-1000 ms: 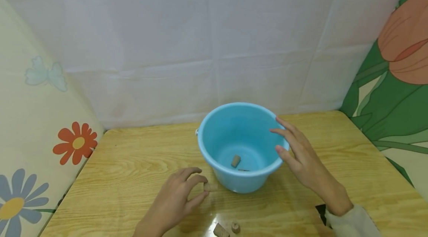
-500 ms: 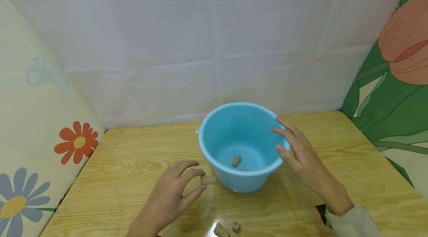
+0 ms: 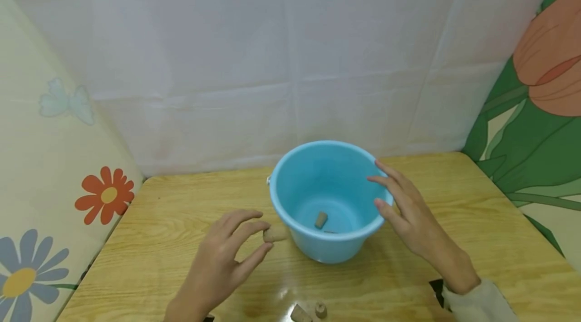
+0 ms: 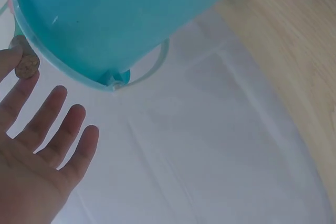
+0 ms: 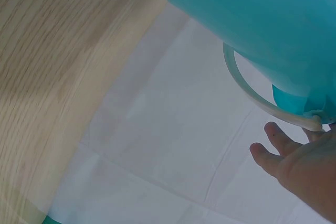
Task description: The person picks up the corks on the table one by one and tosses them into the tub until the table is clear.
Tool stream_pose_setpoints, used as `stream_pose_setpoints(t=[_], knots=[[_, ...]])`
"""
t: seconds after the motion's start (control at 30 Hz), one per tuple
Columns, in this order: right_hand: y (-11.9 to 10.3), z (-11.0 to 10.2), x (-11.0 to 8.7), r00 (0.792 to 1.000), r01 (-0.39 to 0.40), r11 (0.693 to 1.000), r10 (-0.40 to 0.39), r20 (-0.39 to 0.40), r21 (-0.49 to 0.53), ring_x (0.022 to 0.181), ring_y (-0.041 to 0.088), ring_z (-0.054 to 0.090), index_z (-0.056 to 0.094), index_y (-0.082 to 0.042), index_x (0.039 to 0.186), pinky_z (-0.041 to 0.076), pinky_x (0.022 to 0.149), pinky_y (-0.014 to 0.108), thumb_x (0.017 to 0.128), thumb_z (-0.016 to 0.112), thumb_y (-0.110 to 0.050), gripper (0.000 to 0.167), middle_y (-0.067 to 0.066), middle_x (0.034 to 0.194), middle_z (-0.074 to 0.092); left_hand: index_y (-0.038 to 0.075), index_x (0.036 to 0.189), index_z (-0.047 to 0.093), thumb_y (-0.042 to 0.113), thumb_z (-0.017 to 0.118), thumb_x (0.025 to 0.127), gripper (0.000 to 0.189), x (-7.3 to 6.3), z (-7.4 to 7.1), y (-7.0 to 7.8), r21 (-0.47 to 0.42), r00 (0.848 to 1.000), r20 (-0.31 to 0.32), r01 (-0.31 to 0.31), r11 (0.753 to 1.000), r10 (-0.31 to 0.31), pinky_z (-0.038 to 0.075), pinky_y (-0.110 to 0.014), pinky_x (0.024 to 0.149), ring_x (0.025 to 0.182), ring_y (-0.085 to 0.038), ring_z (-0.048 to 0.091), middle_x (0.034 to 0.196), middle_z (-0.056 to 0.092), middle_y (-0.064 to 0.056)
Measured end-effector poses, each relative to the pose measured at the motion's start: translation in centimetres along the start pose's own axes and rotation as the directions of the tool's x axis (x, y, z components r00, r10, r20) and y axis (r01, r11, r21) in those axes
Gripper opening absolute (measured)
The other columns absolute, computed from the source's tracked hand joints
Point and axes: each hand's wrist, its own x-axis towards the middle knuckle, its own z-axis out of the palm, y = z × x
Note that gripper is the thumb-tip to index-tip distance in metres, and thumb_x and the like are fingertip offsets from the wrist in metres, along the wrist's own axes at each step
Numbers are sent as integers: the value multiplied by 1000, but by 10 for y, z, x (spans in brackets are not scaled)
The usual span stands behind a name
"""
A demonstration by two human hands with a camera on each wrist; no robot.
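My left hand (image 3: 211, 264) pinches a brown cork (image 3: 275, 235) between thumb and index finger, just left of the light-blue bucket (image 3: 328, 249). Seen from the left wrist, the cork's round speckled end (image 4: 27, 66) shows by the bucket's rim, and the other fingers spread apart. On the bucket's right side, my right hand (image 3: 419, 226) rests at the rim, fingers fairly straight and tips reaching over the edge. One cork (image 3: 321, 220) lies inside on the bucket's bottom; a second piece (image 3: 331, 232) is mostly hidden behind the near rim.
Two more corks, one lying (image 3: 300, 313) and one end-up (image 3: 320, 310), are at the near side of the wooden table (image 3: 190, 221). A pale handle (image 5: 249, 93) hangs on the bucket. White cloth (image 3: 204, 59) backs the table, with flower-patterned panels left and right.
My left hand has moved up and to the left along the bucket's side, carrying the pinched cork. The right hand and bucket stay in place.
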Motion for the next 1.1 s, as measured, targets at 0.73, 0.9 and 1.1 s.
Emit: stream_pose_setpoints(t=[0.73,0.9,1.1], knots=[[0,1,0,1000,-7,1000,7,5,-2,143,43,31,55,-12,137,30,101,75,98,55,-15,39,8,162,30,12,106,72,38,64,96,29,27,14,-1,-30,990,-124,64,998,-67,56,-45,85,104,-26,63,113,70,-7],[0,1,0,1000,5,1000,-5,4,-6,143,44,31,54,-12,137,31,100,76,98,55,-14,40,10,162,30,12,105,71,32,74,90,25,32,18,-1,-21,990,-115,77,997,-79,56,-43,86,106,-26,62,114,69,-8],[0,1,-1,1000,-1,1000,1,0,-1,143,43,31,55,-11,137,30,101,75,98,55,-14,39,10,161,31,12,104,71,22,84,79,30,40,25,0,-1,990,-96,106,994,-105,56,-43,89,109,-26,62,116,68,-10]])
